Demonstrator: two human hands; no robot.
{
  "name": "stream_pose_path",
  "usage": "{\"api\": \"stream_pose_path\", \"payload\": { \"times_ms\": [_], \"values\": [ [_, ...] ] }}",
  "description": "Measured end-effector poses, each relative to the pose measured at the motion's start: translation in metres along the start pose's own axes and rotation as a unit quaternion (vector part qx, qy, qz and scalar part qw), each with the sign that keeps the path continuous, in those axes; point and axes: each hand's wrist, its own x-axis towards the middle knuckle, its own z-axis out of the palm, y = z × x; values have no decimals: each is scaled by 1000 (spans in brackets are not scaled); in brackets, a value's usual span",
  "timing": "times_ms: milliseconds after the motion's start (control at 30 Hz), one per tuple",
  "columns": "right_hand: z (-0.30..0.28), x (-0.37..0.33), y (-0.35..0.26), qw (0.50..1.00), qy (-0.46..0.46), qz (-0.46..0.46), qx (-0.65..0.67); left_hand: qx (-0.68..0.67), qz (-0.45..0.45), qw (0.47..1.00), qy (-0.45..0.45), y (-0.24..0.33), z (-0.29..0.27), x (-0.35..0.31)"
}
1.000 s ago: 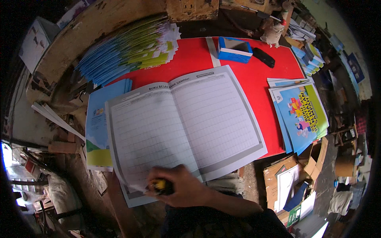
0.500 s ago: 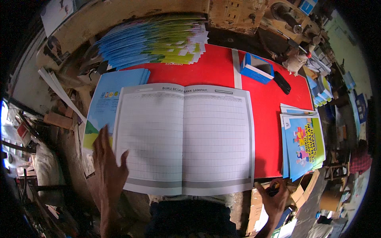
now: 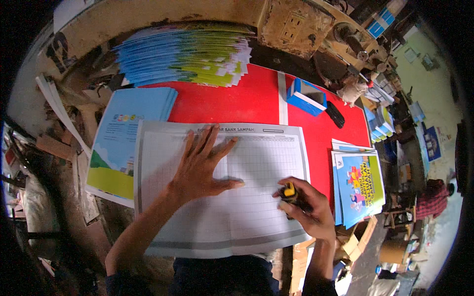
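An open ledger book (image 3: 256, 165), white pages ruled in grids with grey borders, lies flat near me. My left hand (image 3: 202, 165) rests on it with fingers spread, across its centre fold near the top. Over the right page, my right hand (image 3: 308, 207) is closed around a small black-and-yellow tool (image 3: 290, 191); its exact kind is not clear. Left of the ledger, and partly under it, lie several blue-and-green booklets (image 3: 113, 148). To the right is a small pile of booklets with colourful covers (image 3: 358, 185).
A large fanned stack of blue-and-green booklets (image 3: 182, 56) stands at the back of the red tabletop (image 3: 227, 103). A blue-and-white open box (image 3: 306, 96) sits at the back right, beside a black object (image 3: 335, 114). Behind is a beige machine body (image 3: 197, 12). Cardboard (image 3: 299, 261) lies below the table's right front.
My left hand has moved from beside the ledger onto its pages. My right hand has come up from the lower right corner over the right page, holding the black-and-yellow tool.
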Motion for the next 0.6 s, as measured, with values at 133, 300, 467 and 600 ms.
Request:
{"api": "stream_pose_path", "payload": {
  "times_ms": [133, 300, 467, 600],
  "values": [
    [2, 29, 16, 998, -26, -58, -3, -3, -34, 998, 50, 27, 10, -2],
    [4, 46, 11, 998, -61, 29, -12, -80, -7, 997, 20, 22, 6, -1],
    [17, 65, 24, 977, -12, -116, -176, -86, -57, 994, 28, 29, 5, -9],
    [26, 87, 16, 950, -59, -151, -266, -81, -68, 994, -32, 30, 6, -12]
  ]
}}
